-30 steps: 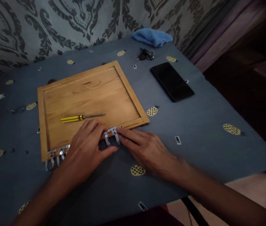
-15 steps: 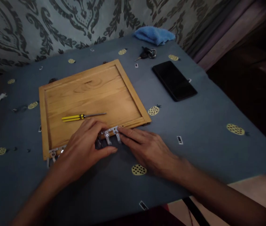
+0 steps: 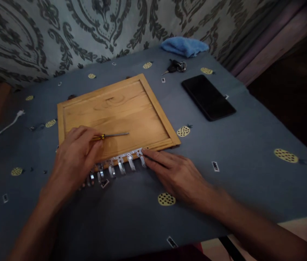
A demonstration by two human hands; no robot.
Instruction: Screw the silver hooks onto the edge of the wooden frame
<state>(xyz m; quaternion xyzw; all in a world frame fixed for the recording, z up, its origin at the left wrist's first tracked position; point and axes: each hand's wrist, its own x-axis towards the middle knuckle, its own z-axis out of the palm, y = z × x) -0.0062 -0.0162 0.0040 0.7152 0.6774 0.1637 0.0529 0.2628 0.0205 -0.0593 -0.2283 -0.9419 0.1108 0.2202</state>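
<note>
My left hand (image 3: 72, 156) is closed around the yellow handle of a screwdriver (image 3: 117, 135), whose metal shaft points right over a wooden framed panel (image 3: 115, 108). Along the panel's near edge runs a metal hook rail (image 3: 121, 161) with several curved hooks hanging toward me. A screw head shows near its right end. With its fingertips, my right hand (image 3: 177, 174) grips the right end of this rail against the wood. The rail's left end is hidden behind my left hand.
Right of the panel lies a black phone (image 3: 208, 98). Behind it are keys (image 3: 175, 67) and a blue cloth (image 3: 185, 46). A white cable (image 3: 0, 136) trails along the left of the patterned tablecloth (image 3: 240, 152). A patterned wall or curtain (image 3: 110, 25) stands behind.
My left hand has left the hook rail, moved left and up, and taken hold of the screwdriver's handle. My right hand stays at the rail's right end. The view has shifted slightly.
</note>
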